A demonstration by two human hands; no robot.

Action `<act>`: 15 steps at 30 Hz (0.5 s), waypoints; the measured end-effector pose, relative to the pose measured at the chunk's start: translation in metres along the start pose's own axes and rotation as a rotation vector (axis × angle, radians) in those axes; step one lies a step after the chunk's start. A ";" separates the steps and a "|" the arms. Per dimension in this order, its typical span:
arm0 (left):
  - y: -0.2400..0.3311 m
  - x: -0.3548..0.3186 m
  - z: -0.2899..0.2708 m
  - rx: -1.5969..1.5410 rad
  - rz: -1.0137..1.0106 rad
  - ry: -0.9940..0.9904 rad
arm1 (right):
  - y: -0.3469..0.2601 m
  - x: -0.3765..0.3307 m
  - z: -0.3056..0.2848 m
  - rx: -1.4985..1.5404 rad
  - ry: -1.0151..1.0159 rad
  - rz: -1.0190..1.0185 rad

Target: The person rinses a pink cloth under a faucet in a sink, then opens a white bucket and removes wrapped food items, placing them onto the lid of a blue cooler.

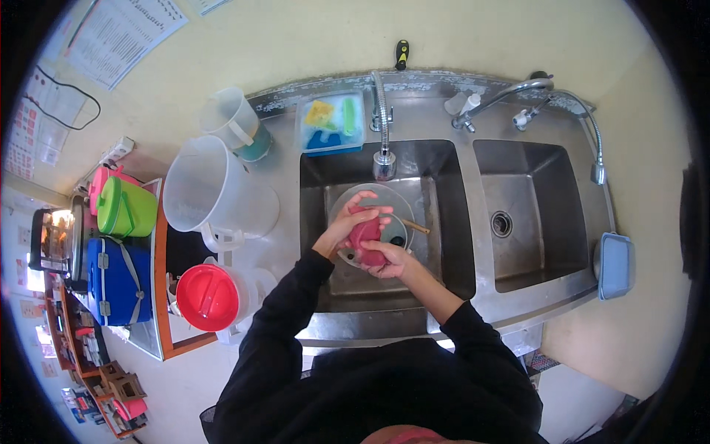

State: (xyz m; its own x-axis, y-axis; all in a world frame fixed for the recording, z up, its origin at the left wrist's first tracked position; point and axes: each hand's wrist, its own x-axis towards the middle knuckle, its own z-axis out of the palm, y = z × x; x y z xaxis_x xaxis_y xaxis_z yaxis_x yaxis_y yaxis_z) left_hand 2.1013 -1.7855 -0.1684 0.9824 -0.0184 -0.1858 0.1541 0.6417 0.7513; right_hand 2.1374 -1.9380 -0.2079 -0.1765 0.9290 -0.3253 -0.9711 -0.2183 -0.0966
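Note:
Over the left sink basin (325,285), both my hands grip a dark pink, smooth object (364,232); its exact kind cannot be made out. My left hand (346,224) wraps it from the upper left, some fingers stretched across it. From the lower right, my right hand (392,260) closes round its lower end. Beneath them a translucent round bowl (342,198) sits in the basin, partly hidden by my hands. A wooden stick (416,226) and a small dark round item show beside my right hand. The faucet head (384,164) hangs just beyond the bowl.
A tub with sponges (303,133) stands behind the basin. Left are a large clear pitcher (214,185), a smaller jug (231,118) and a red-lidded pitcher (208,297). A second sink (529,192) lies right, with another faucet (510,90) and a blue tray (616,266).

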 end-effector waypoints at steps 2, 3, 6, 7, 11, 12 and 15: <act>-0.007 0.003 -0.009 0.084 -0.036 0.080 | -0.003 -0.001 0.002 -0.213 0.197 -0.050; -0.013 0.004 -0.013 0.172 -0.080 0.159 | -0.004 -0.002 0.005 -0.422 0.390 -0.103; -0.032 0.018 -0.014 0.443 -0.065 0.275 | 0.001 0.017 -0.012 -1.095 0.549 -0.473; -0.042 0.021 -0.026 0.476 -0.015 0.311 | 0.005 0.026 -0.015 -1.104 0.537 -0.461; -0.068 0.031 -0.016 0.819 -0.016 0.493 | 0.013 0.040 -0.061 -1.467 0.746 -0.563; -0.077 0.030 -0.022 1.008 0.032 0.583 | 0.019 0.045 -0.070 -1.520 0.730 -0.744; -0.080 0.011 -0.036 1.232 0.135 0.823 | 0.034 0.043 -0.029 -1.787 0.794 -0.554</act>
State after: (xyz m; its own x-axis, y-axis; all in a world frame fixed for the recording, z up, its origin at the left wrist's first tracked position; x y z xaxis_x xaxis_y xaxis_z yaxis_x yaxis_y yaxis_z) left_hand 2.0957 -1.8096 -0.2533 0.7272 0.6842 -0.0543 0.4717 -0.4408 0.7637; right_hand 2.1015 -1.9140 -0.2523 0.6014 0.7847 -0.1501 0.4141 -0.4668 -0.7814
